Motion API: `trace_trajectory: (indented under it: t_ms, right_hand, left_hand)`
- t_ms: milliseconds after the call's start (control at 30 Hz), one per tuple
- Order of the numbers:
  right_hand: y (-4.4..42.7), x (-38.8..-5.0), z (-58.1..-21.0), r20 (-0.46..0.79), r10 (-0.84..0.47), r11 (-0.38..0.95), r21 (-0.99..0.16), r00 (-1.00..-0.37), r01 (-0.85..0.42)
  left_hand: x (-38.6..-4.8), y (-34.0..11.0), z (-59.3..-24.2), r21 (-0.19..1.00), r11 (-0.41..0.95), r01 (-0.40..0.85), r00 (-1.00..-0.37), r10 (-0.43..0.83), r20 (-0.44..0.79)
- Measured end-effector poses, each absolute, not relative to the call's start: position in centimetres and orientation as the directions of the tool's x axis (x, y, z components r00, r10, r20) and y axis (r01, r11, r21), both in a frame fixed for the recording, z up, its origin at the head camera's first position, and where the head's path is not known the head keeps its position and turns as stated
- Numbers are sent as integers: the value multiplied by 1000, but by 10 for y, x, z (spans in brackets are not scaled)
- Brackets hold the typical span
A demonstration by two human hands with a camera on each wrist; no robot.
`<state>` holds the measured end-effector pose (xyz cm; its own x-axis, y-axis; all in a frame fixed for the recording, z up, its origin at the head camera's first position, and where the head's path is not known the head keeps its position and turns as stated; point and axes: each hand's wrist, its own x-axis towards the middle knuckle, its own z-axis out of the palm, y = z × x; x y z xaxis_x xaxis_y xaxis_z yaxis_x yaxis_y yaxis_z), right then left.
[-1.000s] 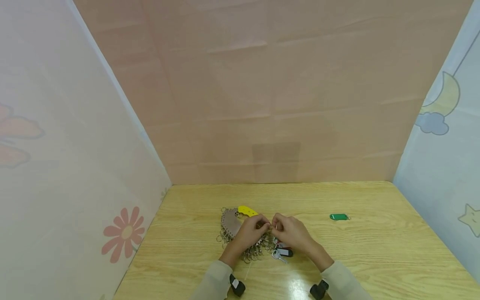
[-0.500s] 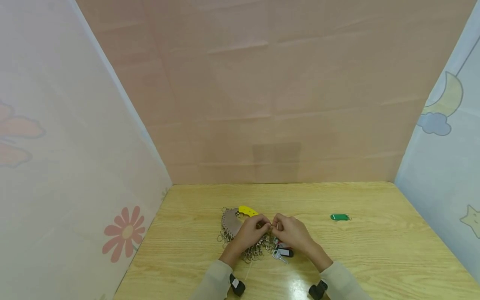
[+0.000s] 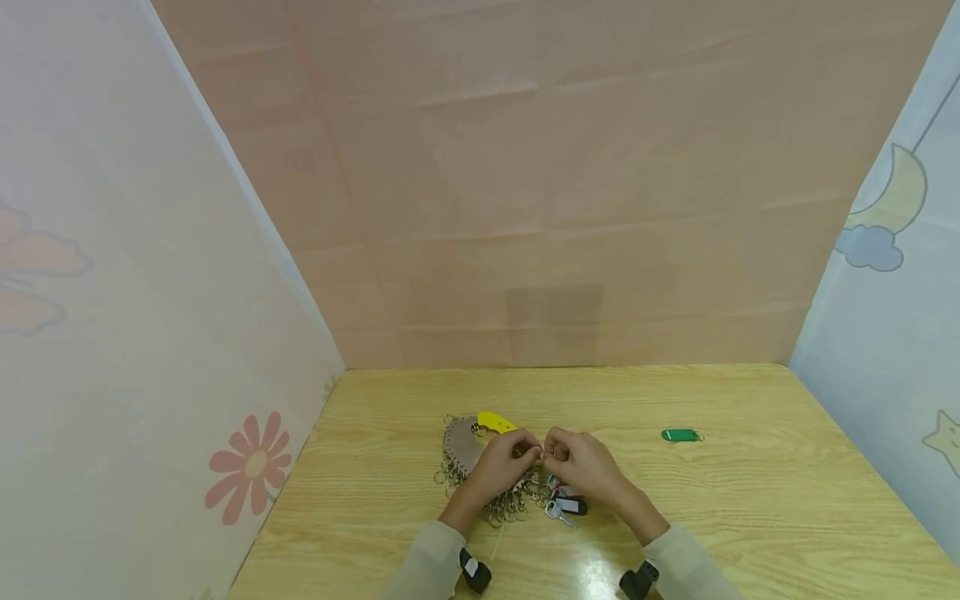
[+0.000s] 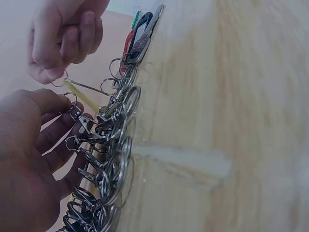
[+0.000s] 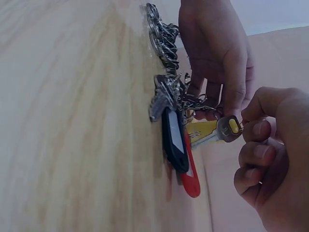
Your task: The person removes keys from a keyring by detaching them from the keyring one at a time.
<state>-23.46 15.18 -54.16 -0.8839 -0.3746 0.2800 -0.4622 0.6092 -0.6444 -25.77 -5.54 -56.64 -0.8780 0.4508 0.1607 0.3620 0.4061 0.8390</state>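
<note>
In the head view both hands meet over a curved grey toothed plate (image 3: 460, 446) with a yellow handle (image 3: 495, 422). Many metal rings and clasps line the plate's edge. My left hand (image 4: 24, 150) pinches a ring at the end of a swivel clasp (image 4: 84, 124) between thumb and forefinger. Its other fingers lie behind the row of clasps. With thumb and forefinger my right hand (image 5: 275, 145) pinches a small ring that passes through the head of a key (image 5: 225, 129). The two rings are close together; whether they are linked I cannot tell.
Below the right hand lie a black key tag (image 5: 174, 140), a red key tag (image 5: 191, 171) and other keys (image 3: 558, 510). A green key tag (image 3: 680, 435) lies apart on the wooden table at the right. A thin pale strip (image 3: 498, 542) shows near the left wrist.
</note>
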Motion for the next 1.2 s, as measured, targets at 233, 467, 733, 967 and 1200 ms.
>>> trace_trajectory:
  t_ms: [233,467,733,967,1200]
  right_hand:
    - [156,-234,-534,288,-352,606,-655,-891,-451]
    - [158,-234,-527,316,-334,635,-621,-888,-460]
    - [165,-232,-517,335,-329,659,-588,-883,-469]
    - [171,-232,-510,331,-321,671,-582,-887,-460]
    - [178,-228,-501,357,-318,677,-563,-878,-474]
  left_hand:
    - [-258,-56,-567,847,393,358,-875,459,157]
    - [-257,-56,-567,842,383,380,-866,468,177]
    - [-257,-57,-567,828,382,411,-857,472,208]
    - [-257,-57,-566,825,389,411,-859,468,208]
    - [-256,-57,-565,820,397,411,-865,453,215]
